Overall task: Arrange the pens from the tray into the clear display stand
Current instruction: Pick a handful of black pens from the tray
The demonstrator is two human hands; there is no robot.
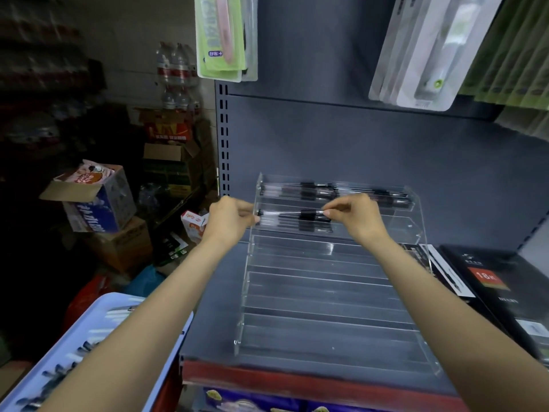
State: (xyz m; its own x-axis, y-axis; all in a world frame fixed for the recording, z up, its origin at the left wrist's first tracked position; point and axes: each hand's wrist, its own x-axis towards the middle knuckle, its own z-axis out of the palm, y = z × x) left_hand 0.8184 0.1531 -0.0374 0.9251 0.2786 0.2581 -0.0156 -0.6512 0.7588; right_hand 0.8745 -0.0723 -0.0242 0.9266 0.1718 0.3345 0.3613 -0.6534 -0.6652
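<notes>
Both hands reach to the upper tiers of the clear display stand, which sits on a dark grey shelf. The right hand pinches one end of a pen between thumb and fingertips, the other fingers curled in close. The left hand is at the pen's other end, by the stand's left wall; its fingers are curled toward that tip, but the back of the hand hides them, so whether they pinch the pen or only touch it cannot be told. The pen lies level, just above the second tier from the top, where more pens already lie; others fill the top tier, blurred. The blue tray at lower left, cut off by the frame and partly covered by the left forearm, still holds pens.
</notes>
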